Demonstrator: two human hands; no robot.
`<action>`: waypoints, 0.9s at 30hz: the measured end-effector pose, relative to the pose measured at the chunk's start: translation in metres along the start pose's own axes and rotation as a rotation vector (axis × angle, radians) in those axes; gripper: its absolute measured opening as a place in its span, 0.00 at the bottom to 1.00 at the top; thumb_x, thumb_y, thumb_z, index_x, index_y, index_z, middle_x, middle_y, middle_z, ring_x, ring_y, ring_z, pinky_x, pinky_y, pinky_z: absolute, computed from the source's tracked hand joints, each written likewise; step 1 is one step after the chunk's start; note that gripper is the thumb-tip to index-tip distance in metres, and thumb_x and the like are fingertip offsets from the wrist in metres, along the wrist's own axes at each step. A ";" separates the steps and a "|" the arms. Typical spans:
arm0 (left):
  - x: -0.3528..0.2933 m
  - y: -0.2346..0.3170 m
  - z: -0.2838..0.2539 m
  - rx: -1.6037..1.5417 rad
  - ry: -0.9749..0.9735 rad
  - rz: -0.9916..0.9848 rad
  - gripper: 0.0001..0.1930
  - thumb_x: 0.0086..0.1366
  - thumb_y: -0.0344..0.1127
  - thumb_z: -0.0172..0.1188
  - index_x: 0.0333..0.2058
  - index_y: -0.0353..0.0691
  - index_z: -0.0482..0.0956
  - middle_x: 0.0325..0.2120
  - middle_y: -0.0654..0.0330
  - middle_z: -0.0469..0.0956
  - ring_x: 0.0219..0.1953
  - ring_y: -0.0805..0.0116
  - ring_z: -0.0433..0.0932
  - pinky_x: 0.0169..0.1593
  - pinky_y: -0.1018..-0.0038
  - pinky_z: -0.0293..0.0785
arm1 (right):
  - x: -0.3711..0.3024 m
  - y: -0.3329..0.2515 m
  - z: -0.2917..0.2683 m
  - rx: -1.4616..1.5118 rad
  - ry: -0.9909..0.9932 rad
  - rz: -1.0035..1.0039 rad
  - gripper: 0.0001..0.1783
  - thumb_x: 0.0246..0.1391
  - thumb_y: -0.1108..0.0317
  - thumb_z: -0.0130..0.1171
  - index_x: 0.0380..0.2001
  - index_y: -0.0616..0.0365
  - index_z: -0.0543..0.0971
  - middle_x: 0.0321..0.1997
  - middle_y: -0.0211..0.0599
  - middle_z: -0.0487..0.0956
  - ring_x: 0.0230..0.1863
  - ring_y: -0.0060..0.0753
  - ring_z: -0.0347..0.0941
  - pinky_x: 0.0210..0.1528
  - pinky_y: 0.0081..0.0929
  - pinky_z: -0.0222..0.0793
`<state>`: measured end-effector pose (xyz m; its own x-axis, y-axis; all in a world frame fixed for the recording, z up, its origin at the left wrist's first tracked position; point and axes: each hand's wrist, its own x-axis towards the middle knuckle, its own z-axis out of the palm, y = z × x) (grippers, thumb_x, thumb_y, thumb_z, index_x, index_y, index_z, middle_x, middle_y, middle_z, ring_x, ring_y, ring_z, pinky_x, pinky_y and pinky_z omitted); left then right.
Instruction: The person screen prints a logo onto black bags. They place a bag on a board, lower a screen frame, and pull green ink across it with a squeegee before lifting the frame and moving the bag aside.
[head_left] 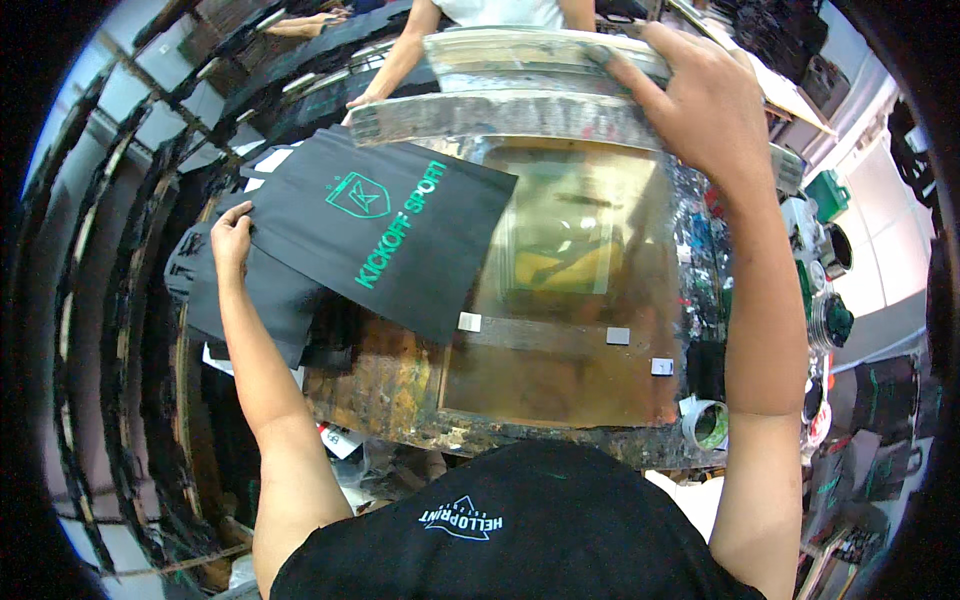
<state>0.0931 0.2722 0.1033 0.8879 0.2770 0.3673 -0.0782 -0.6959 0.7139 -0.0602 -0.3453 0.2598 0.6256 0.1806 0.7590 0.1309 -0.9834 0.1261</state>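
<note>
A black tote bag (pixel 400 235) with a green printed crest and lettering slants across the left of the table. My left hand (pixel 232 238) pinches its left edge, above more dark bags (pixel 215 290). My right hand (pixel 705 100) grips the right end of a worn, ink-stained screen printing frame (pixel 510 118), which is tilted up at the far side. The bag's right part overlaps a shiny brown printing board (pixel 560 385). Several small pale squares, one a white tab (pixel 469 322), are stuck on the board.
Across the table a person in a white top reaches a hand (pixel 362 100) to the bag's far edge. Ink tubs, including a white one with green ink (pixel 708 425), line the right side. Black-stained drying racks (pixel 150 250) stand at the left.
</note>
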 end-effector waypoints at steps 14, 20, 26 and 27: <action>-0.189 0.038 0.010 0.867 -0.206 0.132 0.30 0.57 0.58 0.73 0.44 0.33 0.86 0.48 0.45 0.84 0.50 0.46 0.83 0.53 0.54 0.79 | -0.002 0.001 0.005 -0.049 -0.020 -0.004 0.29 0.65 0.40 0.54 0.40 0.59 0.82 0.42 0.51 0.85 0.47 0.56 0.80 0.51 0.50 0.68; -0.179 0.033 0.014 0.893 -0.278 0.059 0.23 0.60 0.54 0.71 0.39 0.38 0.86 0.38 0.48 0.86 0.45 0.47 0.84 0.48 0.53 0.80 | -0.006 -0.003 0.002 0.004 -0.043 0.007 0.29 0.63 0.40 0.57 0.42 0.59 0.82 0.42 0.51 0.85 0.47 0.56 0.80 0.52 0.50 0.70; -0.164 0.028 0.007 0.680 -0.226 -0.003 0.18 0.61 0.48 0.70 0.39 0.38 0.88 0.34 0.48 0.87 0.41 0.46 0.86 0.46 0.56 0.80 | -0.011 -0.004 0.003 0.007 -0.009 -0.001 0.28 0.62 0.42 0.59 0.43 0.59 0.83 0.41 0.51 0.84 0.47 0.55 0.80 0.50 0.49 0.71; -0.161 0.033 0.005 0.609 -0.247 -0.039 0.17 0.60 0.47 0.70 0.39 0.38 0.89 0.33 0.48 0.87 0.41 0.46 0.86 0.45 0.57 0.80 | -0.011 -0.004 0.003 0.014 -0.014 0.005 0.28 0.62 0.42 0.59 0.43 0.59 0.83 0.41 0.51 0.84 0.47 0.55 0.80 0.50 0.49 0.70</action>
<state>-0.0505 0.2013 0.0644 0.9684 0.2002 0.1484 0.1627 -0.9590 0.2322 -0.0654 -0.3433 0.2489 0.6368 0.1758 0.7507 0.1379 -0.9839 0.1134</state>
